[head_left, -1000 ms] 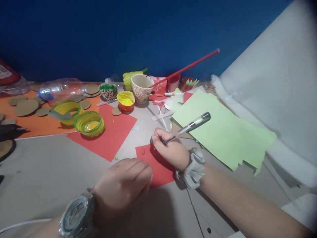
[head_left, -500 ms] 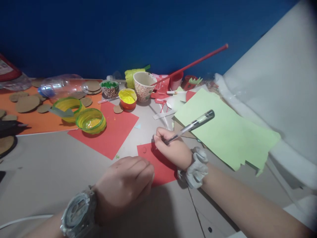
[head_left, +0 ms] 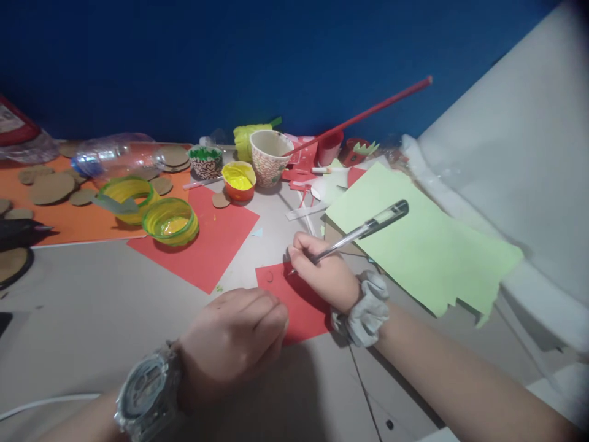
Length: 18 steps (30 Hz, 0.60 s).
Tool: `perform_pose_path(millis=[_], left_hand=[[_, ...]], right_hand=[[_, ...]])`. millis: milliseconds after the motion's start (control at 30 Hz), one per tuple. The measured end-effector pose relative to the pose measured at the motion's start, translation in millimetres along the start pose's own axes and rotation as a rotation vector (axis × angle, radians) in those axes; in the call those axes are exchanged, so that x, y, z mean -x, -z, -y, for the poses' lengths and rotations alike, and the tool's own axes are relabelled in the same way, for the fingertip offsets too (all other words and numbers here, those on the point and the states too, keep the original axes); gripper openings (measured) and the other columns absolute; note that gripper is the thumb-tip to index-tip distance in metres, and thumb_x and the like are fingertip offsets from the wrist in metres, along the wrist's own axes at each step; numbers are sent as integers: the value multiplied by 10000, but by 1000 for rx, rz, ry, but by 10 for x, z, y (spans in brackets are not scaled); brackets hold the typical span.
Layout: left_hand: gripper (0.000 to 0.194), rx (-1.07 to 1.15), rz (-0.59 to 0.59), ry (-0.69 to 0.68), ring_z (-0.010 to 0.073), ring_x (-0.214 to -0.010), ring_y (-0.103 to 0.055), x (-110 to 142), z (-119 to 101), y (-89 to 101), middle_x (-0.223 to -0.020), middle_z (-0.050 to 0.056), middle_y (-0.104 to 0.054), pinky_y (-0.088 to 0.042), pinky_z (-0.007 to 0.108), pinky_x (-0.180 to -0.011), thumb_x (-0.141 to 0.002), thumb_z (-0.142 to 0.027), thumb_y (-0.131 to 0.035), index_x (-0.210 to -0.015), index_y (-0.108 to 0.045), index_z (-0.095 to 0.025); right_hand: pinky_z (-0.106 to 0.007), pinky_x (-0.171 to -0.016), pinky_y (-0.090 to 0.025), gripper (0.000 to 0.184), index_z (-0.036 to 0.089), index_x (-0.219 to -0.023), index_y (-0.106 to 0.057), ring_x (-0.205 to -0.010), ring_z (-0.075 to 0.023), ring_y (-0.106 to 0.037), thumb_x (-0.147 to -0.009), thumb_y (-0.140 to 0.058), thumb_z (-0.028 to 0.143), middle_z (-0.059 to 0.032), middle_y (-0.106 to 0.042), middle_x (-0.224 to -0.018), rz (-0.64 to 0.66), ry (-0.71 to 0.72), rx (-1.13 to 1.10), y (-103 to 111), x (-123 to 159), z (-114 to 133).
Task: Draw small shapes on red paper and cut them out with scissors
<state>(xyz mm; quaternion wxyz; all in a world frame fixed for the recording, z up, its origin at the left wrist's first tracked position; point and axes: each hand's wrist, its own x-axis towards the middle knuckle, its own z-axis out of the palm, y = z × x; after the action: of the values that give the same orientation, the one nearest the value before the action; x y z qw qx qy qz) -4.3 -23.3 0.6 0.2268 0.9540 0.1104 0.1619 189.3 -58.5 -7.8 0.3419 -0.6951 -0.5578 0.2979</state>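
A pen (head_left: 363, 232) with a clear barrel is gripped in my right hand (head_left: 324, 273), its tip at the upper part of a small red paper (head_left: 306, 307). A small round pencil-like mark shows near that paper's upper left corner. My left hand (head_left: 237, 334) rests over the lower left edge of the same paper, fingers curled under. What lies beneath those fingers, beyond the paper, is hidden. To the left lies a larger red paper (head_left: 216, 245), with a yellow-green ring cup (head_left: 170, 222) standing on its edge.
Light green paper (head_left: 414, 245) spreads at the right. At the back stand a patterned paper cup (head_left: 269, 162) with a red stick (head_left: 368, 113) and a small cup of yellow paint (head_left: 239, 181). Cardboard discs (head_left: 51, 188) and a clear plastic bottle (head_left: 117, 156) lie on orange paper (head_left: 92, 227).
The pen has tipped slightly, its top end moving right, and the tip now shows more clearly on the red paper. My left hand stays in place.
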Motion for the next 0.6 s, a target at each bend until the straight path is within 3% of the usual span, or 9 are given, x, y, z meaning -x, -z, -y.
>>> perform_pose_path(millis=[367,500,600], left_hand=[[211,1,20,-35,135,-625,-428,17,-29,2,-694,-23,-526,-338,277,-615,-918,-125,-386,-771,-522,-191],[208,-50,-6,-76,143,-606,-437,8,-54,-28,-692,-13,-539,-342,280,-591,-909,-110,-372,-789,-525,-184],[183,-117,-40,-106,159,-626,-466,5,-60,-62,-713,1,-554,-355,289,-592,-895,-87,-387,-833,-538,-170]], right_hand=[[-248,-562,-355,282,220,-651,-378,-551,-117,-442,-916,-436,298,64,-434,-567,18,-76,-58,18,24,53],[-232,-552,-366,173,219,-724,-443,-561,-105,-459,-864,-530,270,64,-484,-634,13,-27,-128,-47,63,146],[-231,-543,-363,194,215,-706,-435,-562,-105,-457,-845,-559,268,59,-494,-637,54,-3,-133,-101,68,163]])
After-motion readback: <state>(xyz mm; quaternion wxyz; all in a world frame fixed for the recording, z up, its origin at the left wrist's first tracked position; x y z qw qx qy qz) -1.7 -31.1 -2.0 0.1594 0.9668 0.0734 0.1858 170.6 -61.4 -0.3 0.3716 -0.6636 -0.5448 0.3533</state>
